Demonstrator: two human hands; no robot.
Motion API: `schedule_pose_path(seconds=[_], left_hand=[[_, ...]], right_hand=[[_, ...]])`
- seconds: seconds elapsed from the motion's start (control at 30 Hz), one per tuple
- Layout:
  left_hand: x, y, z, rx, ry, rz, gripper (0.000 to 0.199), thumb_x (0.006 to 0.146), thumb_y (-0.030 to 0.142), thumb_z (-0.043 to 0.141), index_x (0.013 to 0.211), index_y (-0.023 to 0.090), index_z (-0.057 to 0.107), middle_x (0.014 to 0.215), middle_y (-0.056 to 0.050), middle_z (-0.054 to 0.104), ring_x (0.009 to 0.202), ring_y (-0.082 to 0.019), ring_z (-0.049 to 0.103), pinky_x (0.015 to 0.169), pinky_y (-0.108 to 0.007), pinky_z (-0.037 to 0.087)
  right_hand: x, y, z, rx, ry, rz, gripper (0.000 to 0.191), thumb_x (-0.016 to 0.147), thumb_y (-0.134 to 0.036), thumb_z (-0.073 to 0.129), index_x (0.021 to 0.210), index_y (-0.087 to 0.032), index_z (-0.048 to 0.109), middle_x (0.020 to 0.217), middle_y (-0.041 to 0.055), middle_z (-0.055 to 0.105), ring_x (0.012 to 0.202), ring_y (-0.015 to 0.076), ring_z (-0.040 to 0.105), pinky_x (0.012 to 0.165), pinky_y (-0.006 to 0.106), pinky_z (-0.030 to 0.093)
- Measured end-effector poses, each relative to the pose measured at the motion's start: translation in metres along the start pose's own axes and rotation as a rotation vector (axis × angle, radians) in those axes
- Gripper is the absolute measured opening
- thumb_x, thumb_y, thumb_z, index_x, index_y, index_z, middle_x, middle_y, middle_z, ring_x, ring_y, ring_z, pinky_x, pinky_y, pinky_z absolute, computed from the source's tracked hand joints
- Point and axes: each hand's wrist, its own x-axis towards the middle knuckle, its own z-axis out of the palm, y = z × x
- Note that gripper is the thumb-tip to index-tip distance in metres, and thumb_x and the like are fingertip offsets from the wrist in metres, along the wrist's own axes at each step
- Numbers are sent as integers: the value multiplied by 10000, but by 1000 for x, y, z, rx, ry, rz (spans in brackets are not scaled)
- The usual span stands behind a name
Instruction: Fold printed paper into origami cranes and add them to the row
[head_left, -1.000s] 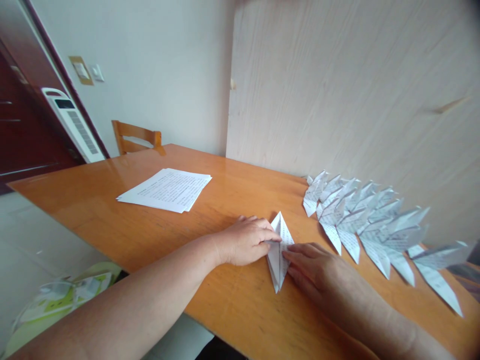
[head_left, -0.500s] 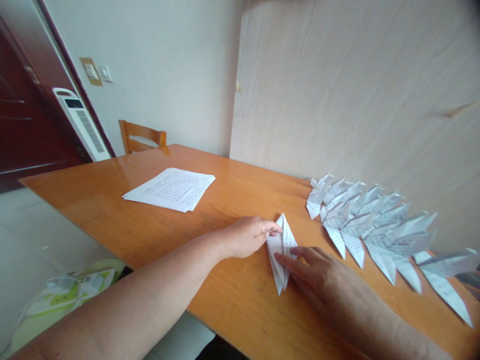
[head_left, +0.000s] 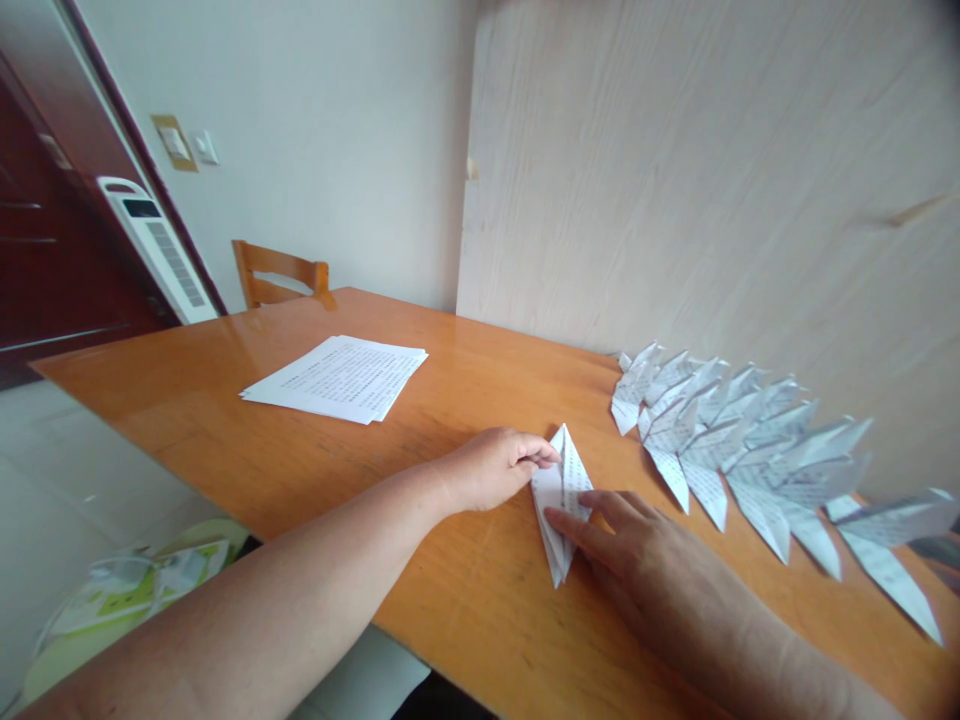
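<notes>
A diamond-shaped piece of folded paper (head_left: 553, 490) with printed text lies on the wooden table (head_left: 480, 620), one point facing away from me and the other facing the near edge. My left hand (head_left: 495, 468) is closed at its upper left edge, fingertips pressed together on the paper. From the right, my right hand (head_left: 637, 545) holds the lower right part, with one digit laid across the front and another at the right edge. Its remaining fingers are partly hidden underneath.
Several folded paper pieces (head_left: 739, 440) stand in rows on the right, the closest one (head_left: 892, 560) slightly apart. A stack of printed sheets (head_left: 337, 380) lies left of centre. Beyond are a wooden chair (head_left: 281, 270) and a wooden panel (head_left: 675, 180). A green stool (head_left: 82, 640) stands below left.
The lower flaps of the folded paper have come closer together at the near point. Both hands stay on the paper almost unmoved; the view has shifted slightly.
</notes>
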Motion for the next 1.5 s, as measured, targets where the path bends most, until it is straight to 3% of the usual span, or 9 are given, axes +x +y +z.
schedule_pose_path(seconds=[0.67,0.9,1.03,1.17,1.5], left_hand=[[2,-5,-1,-36,-34,23,358,837,68,568,1152,198,676,1171,-41,725,1079,-171,671,984,-325,501],[-2,8,-8,206,-75,96,376,781,129,605,1134,243,661,1127,-10,691,1039,-201,635,907,-311,491],[-5,16,-10,345,-87,140,352,818,247,637,1166,280,671,1074,-15,651,1012,-219,611,857,-315,483],[-8,15,-9,396,-107,176,422,871,259,619,1282,353,640,1156,-27,619,1092,-232,581,952,-357,449],[-9,10,-7,427,-126,232,310,939,294,582,1209,397,695,1192,-28,603,1162,-232,537,1012,-393,414]], right_hand=[[0,4,3,7,6,-24,537,875,-54,513,1311,-348,619,1223,102,661,1037,261,646,842,423,559],[0,3,2,27,-16,-15,613,843,-11,483,1341,-354,585,1257,89,642,1045,250,636,874,427,560],[1,0,0,22,-39,5,665,830,14,458,1387,-340,549,1256,92,644,1069,251,629,882,420,560],[1,-6,-2,-35,-45,17,680,810,44,452,1366,-327,574,1270,98,641,1107,269,620,896,442,555],[0,-6,0,-83,-4,-19,598,838,-2,535,1355,-300,569,1234,91,673,1072,257,648,916,446,558]])
